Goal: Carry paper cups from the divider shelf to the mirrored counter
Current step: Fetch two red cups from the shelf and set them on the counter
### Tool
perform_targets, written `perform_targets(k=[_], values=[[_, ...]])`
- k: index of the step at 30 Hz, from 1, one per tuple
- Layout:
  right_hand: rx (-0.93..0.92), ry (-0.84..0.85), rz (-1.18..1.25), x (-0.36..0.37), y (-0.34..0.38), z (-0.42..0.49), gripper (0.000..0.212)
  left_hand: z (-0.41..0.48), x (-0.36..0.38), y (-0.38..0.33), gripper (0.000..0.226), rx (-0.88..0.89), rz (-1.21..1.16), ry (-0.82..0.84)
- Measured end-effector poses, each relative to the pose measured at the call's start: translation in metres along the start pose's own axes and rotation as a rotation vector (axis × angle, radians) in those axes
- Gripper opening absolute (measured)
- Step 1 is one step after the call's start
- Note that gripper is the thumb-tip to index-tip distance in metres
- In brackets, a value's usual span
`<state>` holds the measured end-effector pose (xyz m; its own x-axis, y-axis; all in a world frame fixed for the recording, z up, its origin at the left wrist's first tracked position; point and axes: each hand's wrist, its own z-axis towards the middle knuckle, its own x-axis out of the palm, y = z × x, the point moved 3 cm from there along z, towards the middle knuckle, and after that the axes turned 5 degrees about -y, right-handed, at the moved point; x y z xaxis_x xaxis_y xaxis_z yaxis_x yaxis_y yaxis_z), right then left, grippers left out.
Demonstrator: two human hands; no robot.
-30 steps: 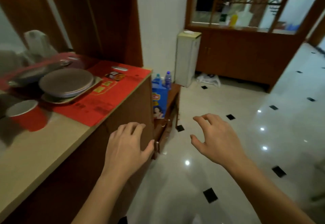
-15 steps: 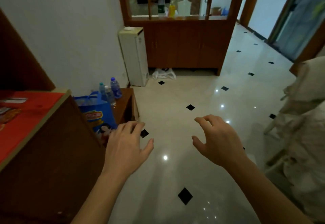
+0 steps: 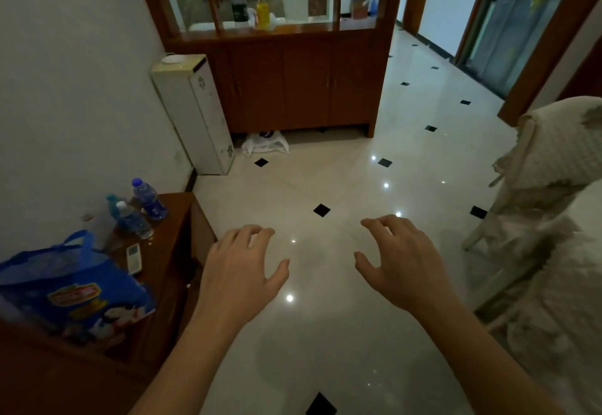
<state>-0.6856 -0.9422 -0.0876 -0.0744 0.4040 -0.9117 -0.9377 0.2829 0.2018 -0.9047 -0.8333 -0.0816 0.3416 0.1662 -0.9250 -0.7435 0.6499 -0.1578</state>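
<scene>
My left hand (image 3: 239, 273) and my right hand (image 3: 399, 263) float palm-down over the glossy tiled floor, fingers spread and curled, holding nothing. Straight ahead across the floor stands the wooden divider shelf (image 3: 293, 66) with lattice openings above its cabinet doors. On its ledge stand a dark bottle (image 3: 239, 2), a yellow bottle (image 3: 262, 12) and some white items that are too small to make out. The mirrored counter is out of view.
A white water dispenser (image 3: 195, 111) stands against the left wall beside the divider. A low wooden side table (image 3: 172, 245) at my left holds water bottles (image 3: 148, 199), a remote and a blue bag (image 3: 71, 287). A cloth-covered chair (image 3: 547, 219) is on the right. A white plastic bag (image 3: 265, 142) lies on the floor.
My view has swung right, away from the red-covered mirrored counter, and moved toward the divider shelf. Both hands stay empty in the same spread pose.
</scene>
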Motion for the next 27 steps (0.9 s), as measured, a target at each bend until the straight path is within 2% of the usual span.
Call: perform_targets(k=[9,20,27], values=[[0.04,-0.016,-0.04,0.055,-0.042,0.118,0.05,0.139,0.069,0.017,0.051,0.035,-0.027,-0.015],[0.117,-0.049,-0.09,0.114,-0.073,0.325,0.05,0.369,0.123,0.092,0.051,0.115,-0.061,-0.047],[0.197,-0.059,-0.096,0.145,-0.11,0.412,0.05,0.472,0.169,0.095,0.053,0.162,-0.057,0.0]])
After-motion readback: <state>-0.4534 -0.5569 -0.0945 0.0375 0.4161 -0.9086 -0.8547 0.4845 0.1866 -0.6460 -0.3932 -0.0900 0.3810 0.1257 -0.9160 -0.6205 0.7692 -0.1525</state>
